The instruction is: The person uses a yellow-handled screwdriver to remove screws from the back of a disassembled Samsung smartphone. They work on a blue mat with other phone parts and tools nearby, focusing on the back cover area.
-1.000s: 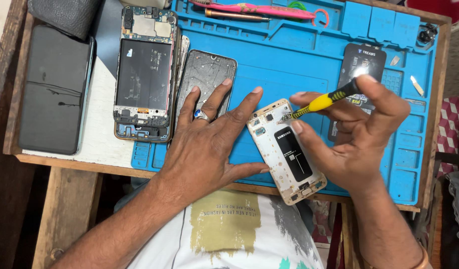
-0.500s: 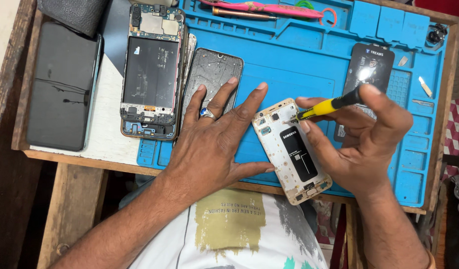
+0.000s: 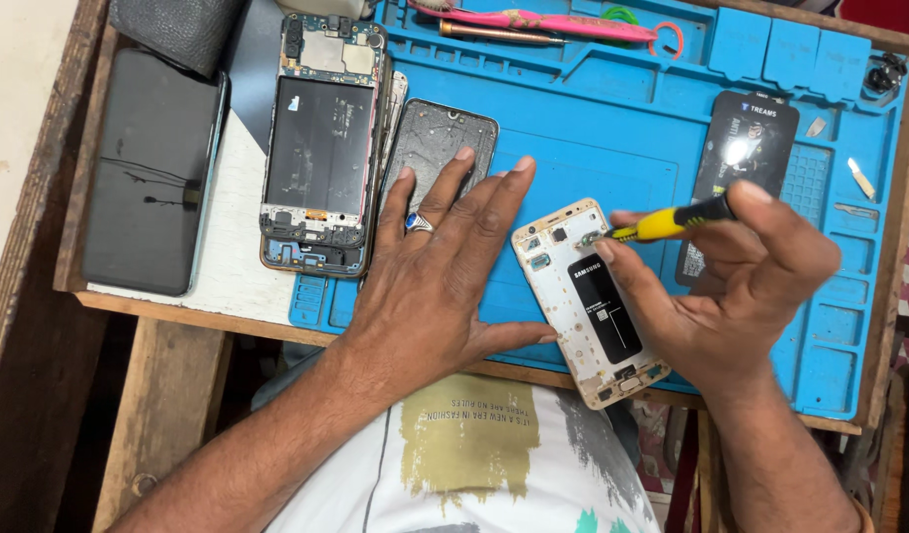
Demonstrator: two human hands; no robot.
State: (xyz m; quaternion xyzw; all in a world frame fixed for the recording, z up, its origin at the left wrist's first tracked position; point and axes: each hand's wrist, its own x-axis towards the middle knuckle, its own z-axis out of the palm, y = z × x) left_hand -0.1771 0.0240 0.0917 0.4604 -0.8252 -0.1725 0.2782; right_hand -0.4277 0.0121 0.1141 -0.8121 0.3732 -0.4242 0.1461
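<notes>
My right hand (image 3: pixel 741 286) pinches the yellow screwdriver (image 3: pixel 662 223), tip at the opened phone's (image 3: pixel 593 301) far end; my left hand (image 3: pixel 435 286), flat and empty, steadies its left edge.

screwdriver (image 3: pixel 672 220) tip hidden, pouch (image 3: pixel 178 30) cropped

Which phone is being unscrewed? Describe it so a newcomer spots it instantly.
On the blue mat, look at its near edge between the two hands. The opened phone lies there tilted, with the yellow-handled screwdriver tip on its upper end. Only it has a pale gold frame and a black battery.
</notes>
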